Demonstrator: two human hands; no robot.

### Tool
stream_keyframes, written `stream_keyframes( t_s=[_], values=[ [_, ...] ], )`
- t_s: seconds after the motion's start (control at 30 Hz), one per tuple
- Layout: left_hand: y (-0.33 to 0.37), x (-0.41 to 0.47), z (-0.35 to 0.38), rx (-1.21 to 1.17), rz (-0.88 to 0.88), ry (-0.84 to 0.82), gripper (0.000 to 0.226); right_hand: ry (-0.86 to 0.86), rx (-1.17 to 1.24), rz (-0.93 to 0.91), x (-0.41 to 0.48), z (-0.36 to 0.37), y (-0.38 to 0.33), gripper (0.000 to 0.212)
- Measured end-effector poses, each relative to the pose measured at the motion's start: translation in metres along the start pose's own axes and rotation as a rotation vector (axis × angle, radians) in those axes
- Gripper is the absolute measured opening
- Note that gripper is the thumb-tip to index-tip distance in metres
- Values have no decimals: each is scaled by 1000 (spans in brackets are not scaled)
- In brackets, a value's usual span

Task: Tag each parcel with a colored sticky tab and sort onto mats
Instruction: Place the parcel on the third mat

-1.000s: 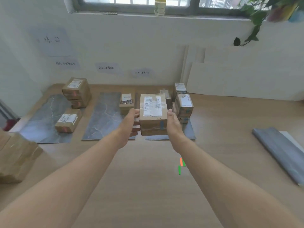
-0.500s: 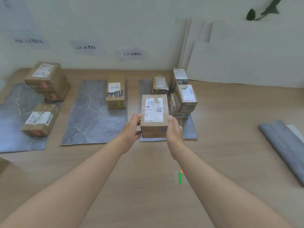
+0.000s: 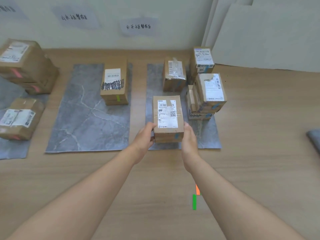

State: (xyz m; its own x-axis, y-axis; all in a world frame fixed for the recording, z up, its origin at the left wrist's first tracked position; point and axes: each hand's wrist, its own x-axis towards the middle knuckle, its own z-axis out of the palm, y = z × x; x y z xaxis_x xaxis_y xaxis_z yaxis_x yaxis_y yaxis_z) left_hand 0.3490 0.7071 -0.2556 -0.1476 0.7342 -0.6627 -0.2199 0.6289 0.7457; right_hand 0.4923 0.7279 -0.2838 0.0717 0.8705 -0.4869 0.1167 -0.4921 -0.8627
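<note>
**Supervisor:** Report what is obscured or unclear.

**Operator:** The left mat (image 3: pixel 12 149) is cut off by the frame edge, and so is the pink-tabbed pile (image 3: pixel 26 66) standing on it. A grey roll (image 3: pixel 314 137) at the right edge shows only its end. The handwritten wall signs (image 3: pixel 138 26) are too soft for me to read. The right forearm covers part of the orange tab (image 3: pixel 197 189), which lies on the wooden surface just beside the green tab (image 3: pixel 194 202). The parcel (image 3: pixel 168 116) hides most of the fingers of both hands.

**Supervisor:** State of each hand.

**Operator:** The left hand (image 3: pixel 144 137) grips the parcel's left side, with the thumb at the top edge and the fingers curled in toward the base. The right hand (image 3: pixel 189 137) clamps the right side with the thumb up along the edge. Its fingers pass behind the box and I cannot see them. The parcel is held between the two hands.

**Supervisor:** Parcel location.

**Operator:** It is at the near end of the right mat (image 3: pixel 207 135), shipping label up, with a blue tab (image 3: pixel 177 135) on its front face near the right corner. I cannot tell whether its base touches the mat. The blue-tabbed stack (image 3: pixel 206 94) stands near it to the right on the same mat. A taped parcel (image 3: pixel 174 75) stands behind it. The middle mat (image 3: pixel 83 118) carries one green-tabbed parcel (image 3: pixel 114 82), well apart from both hands.
</note>
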Motion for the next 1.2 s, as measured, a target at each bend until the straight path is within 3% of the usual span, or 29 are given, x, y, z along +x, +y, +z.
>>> stream_keyframes(
  t_s=[0.2, 0.43, 0.7, 0.9, 1.2],
  values=[
    [6, 34, 11, -94, 4, -7, 24, 73, 190, 69, 37, -2, 5, 32],
    [11, 65, 12, -165, 52, -12, 28, 136, 543, 145, 70, 3, 1, 43],
    [9, 63, 11, -106, 35, -52, 26, 153, 516, 128, 65, -1, 9, 35],
    [8, 42, 11, -89, 54, -28, 58, 197, 495, 130, 46, -12, -3, 44],
    [24, -32, -10, -70, 144, 3, 58, 151, 457, 76, -26, -6, -38, 46]
  ],
)
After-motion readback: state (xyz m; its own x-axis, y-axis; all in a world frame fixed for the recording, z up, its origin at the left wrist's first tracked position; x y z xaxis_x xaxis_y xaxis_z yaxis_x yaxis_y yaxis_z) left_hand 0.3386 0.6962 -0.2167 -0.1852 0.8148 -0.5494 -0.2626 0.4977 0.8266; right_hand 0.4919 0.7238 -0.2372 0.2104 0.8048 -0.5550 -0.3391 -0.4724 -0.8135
